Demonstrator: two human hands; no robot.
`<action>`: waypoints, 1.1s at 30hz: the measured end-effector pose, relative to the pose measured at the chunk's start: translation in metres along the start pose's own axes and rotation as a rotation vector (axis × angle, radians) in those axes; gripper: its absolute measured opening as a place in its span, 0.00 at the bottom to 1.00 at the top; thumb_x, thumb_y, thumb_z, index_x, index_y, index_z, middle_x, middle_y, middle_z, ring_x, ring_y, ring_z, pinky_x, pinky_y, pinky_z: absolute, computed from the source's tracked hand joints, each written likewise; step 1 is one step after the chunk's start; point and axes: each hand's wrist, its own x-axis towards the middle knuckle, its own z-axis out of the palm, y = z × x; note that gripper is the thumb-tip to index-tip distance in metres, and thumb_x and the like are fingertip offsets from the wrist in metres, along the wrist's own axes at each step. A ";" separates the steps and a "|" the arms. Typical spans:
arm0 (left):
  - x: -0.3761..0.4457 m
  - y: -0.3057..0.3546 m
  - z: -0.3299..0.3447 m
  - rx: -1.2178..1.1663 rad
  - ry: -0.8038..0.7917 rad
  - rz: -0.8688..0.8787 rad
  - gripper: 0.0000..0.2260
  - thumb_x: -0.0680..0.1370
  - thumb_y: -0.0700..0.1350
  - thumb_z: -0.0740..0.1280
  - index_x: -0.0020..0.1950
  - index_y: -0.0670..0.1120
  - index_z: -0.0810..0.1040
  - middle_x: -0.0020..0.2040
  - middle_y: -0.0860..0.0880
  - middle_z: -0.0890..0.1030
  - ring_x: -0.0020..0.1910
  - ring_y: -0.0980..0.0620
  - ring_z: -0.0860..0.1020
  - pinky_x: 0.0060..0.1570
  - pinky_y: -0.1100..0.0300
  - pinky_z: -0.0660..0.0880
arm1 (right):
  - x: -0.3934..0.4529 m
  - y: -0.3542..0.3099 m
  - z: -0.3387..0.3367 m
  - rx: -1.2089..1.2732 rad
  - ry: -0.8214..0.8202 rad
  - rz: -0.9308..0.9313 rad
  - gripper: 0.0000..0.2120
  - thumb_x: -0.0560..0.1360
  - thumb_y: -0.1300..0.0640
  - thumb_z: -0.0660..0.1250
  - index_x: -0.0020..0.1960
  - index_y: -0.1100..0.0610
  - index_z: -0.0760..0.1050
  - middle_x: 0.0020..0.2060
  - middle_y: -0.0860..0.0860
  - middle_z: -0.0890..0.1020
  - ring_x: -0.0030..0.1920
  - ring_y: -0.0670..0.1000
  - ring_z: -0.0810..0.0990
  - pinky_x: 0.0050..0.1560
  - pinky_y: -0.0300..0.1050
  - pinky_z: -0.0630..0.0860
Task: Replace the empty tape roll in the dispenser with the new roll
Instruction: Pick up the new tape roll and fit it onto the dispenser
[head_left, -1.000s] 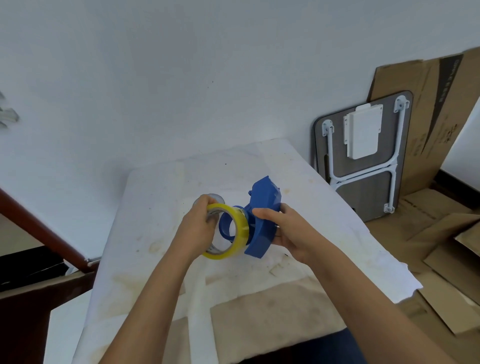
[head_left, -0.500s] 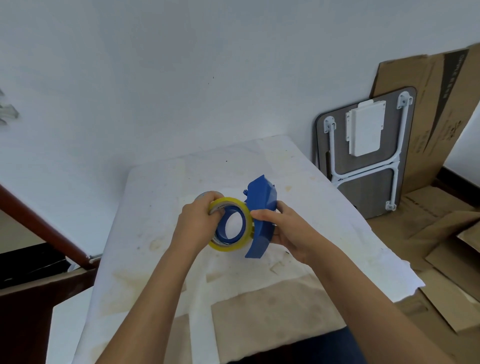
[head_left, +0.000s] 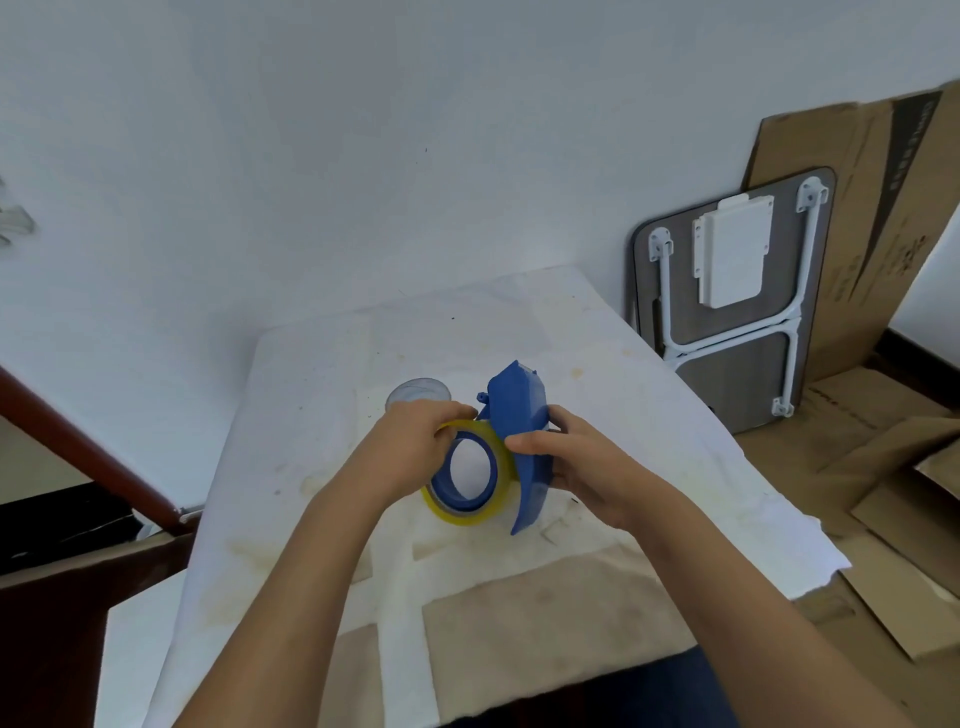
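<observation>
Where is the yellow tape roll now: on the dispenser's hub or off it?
On it. The yellow tape roll rings the blue hub of the dispenser, held by the left hand and right hand.

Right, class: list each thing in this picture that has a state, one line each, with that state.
yellow tape roll: seated around the dispenser's blue hub, gripped by the left hand.
blue dispenser: lifted off the table, held by the right hand.
clear empty roll: lying flat on the table, untouched.
folding table: folded, leaning on the wall.
</observation>
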 end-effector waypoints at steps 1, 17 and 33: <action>0.000 -0.002 0.001 -0.011 -0.009 -0.002 0.16 0.85 0.42 0.57 0.69 0.51 0.77 0.64 0.46 0.80 0.53 0.50 0.76 0.41 0.65 0.71 | -0.001 -0.001 -0.001 -0.016 -0.012 -0.003 0.25 0.71 0.55 0.74 0.65 0.53 0.71 0.58 0.53 0.82 0.56 0.54 0.82 0.55 0.50 0.81; 0.007 0.010 0.006 -0.084 0.017 -0.174 0.16 0.76 0.54 0.68 0.49 0.41 0.81 0.45 0.45 0.81 0.41 0.49 0.75 0.43 0.55 0.75 | -0.001 0.000 -0.003 0.021 -0.079 -0.036 0.23 0.72 0.65 0.70 0.66 0.54 0.72 0.57 0.55 0.81 0.55 0.56 0.79 0.64 0.61 0.74; 0.012 -0.002 0.002 -0.395 -0.022 -0.170 0.09 0.76 0.43 0.70 0.55 0.43 0.82 0.50 0.46 0.82 0.40 0.52 0.77 0.38 0.64 0.75 | 0.003 0.001 -0.008 -0.023 -0.149 -0.049 0.35 0.68 0.58 0.73 0.71 0.42 0.67 0.64 0.53 0.77 0.64 0.55 0.78 0.65 0.57 0.74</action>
